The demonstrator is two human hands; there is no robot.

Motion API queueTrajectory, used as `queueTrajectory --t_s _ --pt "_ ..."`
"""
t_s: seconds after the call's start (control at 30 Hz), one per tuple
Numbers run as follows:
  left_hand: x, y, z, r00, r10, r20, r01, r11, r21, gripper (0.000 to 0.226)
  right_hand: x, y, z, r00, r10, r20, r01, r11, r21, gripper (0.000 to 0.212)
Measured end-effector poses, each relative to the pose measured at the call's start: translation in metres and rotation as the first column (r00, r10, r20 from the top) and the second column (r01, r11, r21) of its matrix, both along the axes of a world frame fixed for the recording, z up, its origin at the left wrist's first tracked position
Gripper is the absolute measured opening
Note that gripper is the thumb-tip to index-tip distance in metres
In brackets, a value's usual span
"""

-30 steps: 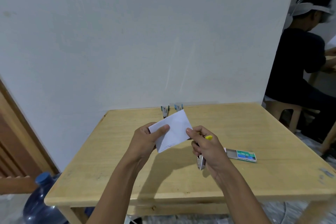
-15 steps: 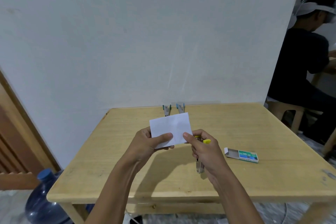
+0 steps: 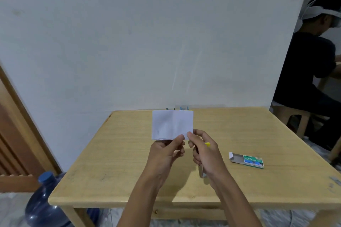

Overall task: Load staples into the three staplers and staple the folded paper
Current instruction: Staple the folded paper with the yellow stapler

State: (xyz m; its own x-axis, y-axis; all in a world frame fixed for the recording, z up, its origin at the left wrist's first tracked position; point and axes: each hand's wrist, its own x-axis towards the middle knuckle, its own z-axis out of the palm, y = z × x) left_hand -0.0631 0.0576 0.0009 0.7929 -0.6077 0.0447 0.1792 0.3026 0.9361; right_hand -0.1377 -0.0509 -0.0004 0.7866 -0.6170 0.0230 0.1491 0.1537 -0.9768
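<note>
A folded white paper (image 3: 172, 125) is held upright above the wooden table (image 3: 120, 162). My left hand (image 3: 166, 155) pinches its bottom edge near the middle, and the thumb and forefinger of my right hand (image 3: 204, 153) pinch its lower right corner. The right hand also grips a small stapler (image 3: 201, 168) with a yellow tip and a metal end poking out below the palm. Two more staplers (image 3: 177, 108) lie at the table's far edge, mostly hidden behind the paper.
An open green staple box (image 3: 247, 160) lies on the table to the right of my hands. A blue water jug (image 3: 44, 202) stands on the floor at the left. Another person (image 3: 310, 79) sits on a stool at the right. A wall is close behind the table.
The paper has turned from tilted to upright and squared, rising to cover the two far staplers. My left hand's grip moved to the bottom edge, and my two hands came closer together.
</note>
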Motion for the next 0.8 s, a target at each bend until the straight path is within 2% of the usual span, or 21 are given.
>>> queueTrajectory --t_s 0.1,0.17,0.27,0.33,0.4,0.53,0.67,0.8 --pt "0.002 0.0 0.0 0.999 0.043 -0.034 -0.043 0.999 -0.01 0.01 0.0 -0.007 -0.001 0.985 0.175 0.013 -0.174 0.967 0.188 0.046" --pt "-0.001 -0.001 -0.001 0.999 0.037 -0.04 -0.037 0.999 -0.009 0.012 -0.001 -0.01 -0.003 0.967 0.254 0.025 -0.254 0.942 0.221 0.055" --pt "-0.007 0.0 -0.003 1.0 -0.005 -0.024 0.004 1.0 -0.016 0.01 -0.007 -0.01 -0.002 0.945 0.317 -0.082 -0.316 0.949 0.022 0.063" --pt "-0.008 0.001 -0.004 0.999 -0.015 -0.031 0.014 1.0 -0.028 0.008 -0.011 -0.009 0.0 0.924 0.331 -0.192 -0.362 0.919 -0.157 0.045" --pt "-0.006 0.002 -0.006 0.999 0.004 -0.047 -0.005 0.999 -0.039 0.007 -0.013 -0.007 0.002 0.932 0.311 -0.188 -0.353 0.898 -0.264 0.034" --pt "-0.002 0.003 -0.009 1.0 0.024 -0.019 -0.025 0.999 -0.035 0.018 -0.012 -0.005 0.005 0.963 0.254 -0.084 -0.268 0.918 -0.294 0.053" --pt "-0.004 0.004 -0.012 1.0 -0.019 -0.015 0.018 0.998 -0.059 0.024 -0.008 -0.002 0.002 0.971 0.238 0.005 -0.227 0.933 -0.279 0.048" --pt "-0.003 0.008 -0.014 0.998 -0.068 -0.004 0.068 0.995 -0.078 0.028 -0.008 0.001 0.003 0.967 0.256 0.02 -0.243 0.936 -0.254 0.055"
